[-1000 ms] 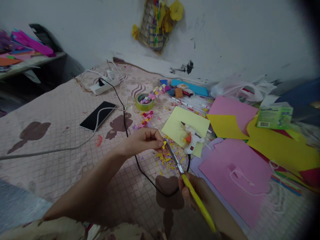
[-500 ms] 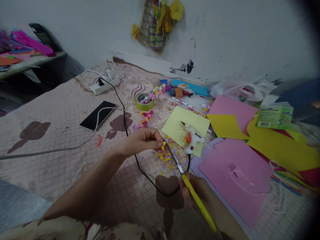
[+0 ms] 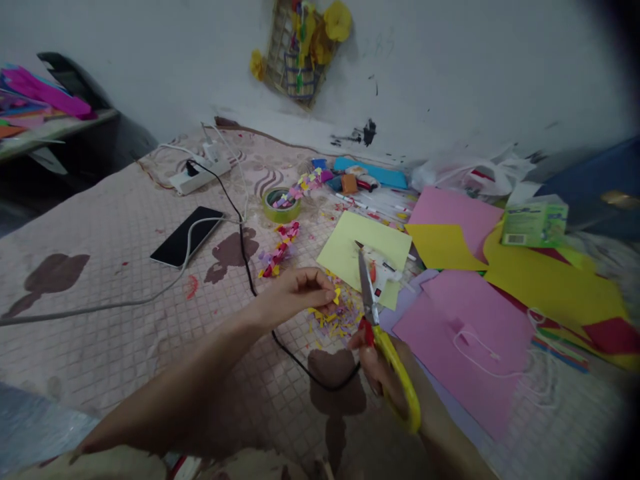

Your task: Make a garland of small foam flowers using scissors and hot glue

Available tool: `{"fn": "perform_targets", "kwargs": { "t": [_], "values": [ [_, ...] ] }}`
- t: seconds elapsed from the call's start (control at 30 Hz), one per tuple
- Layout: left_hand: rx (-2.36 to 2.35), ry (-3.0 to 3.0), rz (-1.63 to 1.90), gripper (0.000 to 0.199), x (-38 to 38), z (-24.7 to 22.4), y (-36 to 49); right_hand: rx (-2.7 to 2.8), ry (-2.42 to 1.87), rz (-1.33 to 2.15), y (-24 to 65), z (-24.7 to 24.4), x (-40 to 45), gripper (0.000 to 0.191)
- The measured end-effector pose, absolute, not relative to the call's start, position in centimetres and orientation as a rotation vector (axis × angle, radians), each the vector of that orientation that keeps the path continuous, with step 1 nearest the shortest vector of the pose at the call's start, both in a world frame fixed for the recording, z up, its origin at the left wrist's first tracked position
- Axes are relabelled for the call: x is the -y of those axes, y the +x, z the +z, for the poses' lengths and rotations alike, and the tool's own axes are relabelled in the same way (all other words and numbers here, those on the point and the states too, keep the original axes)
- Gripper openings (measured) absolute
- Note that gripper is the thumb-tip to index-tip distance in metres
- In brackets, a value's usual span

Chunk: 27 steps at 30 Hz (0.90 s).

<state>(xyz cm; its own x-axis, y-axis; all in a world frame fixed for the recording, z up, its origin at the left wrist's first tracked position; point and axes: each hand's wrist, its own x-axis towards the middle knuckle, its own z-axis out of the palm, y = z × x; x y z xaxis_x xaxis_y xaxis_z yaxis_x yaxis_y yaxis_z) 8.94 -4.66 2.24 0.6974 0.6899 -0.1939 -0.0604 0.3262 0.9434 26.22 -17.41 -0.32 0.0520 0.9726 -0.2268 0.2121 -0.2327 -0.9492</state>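
Observation:
Between the thumb and fingers of my left hand [image 3: 311,291] is a small yellow paper piece [image 3: 337,295]. My right hand [image 3: 383,370] grips scissors [image 3: 369,297] with a yellow and red handle, their blades pointing up and away from me, apart from the paper piece. Below my left hand lies a pile of yellow and purple paper scraps [image 3: 336,323]. A white hot glue gun [image 3: 384,275], partly behind the scissors, rests on a pale yellow sheet [image 3: 340,243]. Strings of small pink, red and purple paper pieces [image 3: 280,250] lie beyond my left hand.
A black cord [image 3: 245,247] runs from a power strip [image 3: 200,177] past my left wrist. To the left lies a phone [image 3: 187,237]; farther back stands a roll of tape [image 3: 281,210]. Pink sheets [image 3: 475,320], yellow sheets [image 3: 545,280] and a green box [image 3: 535,223] are at right.
The scissors have swung away from the yellow paper piece and turned, so their handle loop now shows. My left hand still pinches the piece. The whole view has shifted slightly.

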Motion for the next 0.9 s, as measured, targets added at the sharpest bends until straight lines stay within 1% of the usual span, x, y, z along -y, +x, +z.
{"fn": "perform_targets", "kwargs": {
  "t": [0.17,0.4,0.47,0.63,0.9],
  "values": [
    [-0.68,1.231,0.522,0.02,6.4,1.4,10.4,0.966,-1.486,1.194,25.4,-1.6,16.8,0.031],
    [-0.684,1.26,0.522,0.021,7.5,1.7,11.1,1.002,-1.422,1.078,24.9,-1.8,16.3,0.017],
    [-0.694,1.25,0.518,0.021,7.7,1.7,11.2,1.012,-1.414,1.048,24.9,-1.9,16.2,0.016],
    [-0.691,1.257,0.478,0.022,7.8,1.3,11.2,1.02,-1.419,1.126,25.3,-1.6,16.1,0.018],
    [-0.56,1.295,0.382,0.021,7.2,1.6,10.8,1.115,-1.568,1.13,25.5,0.8,16.0,0.019]
  ]
}}
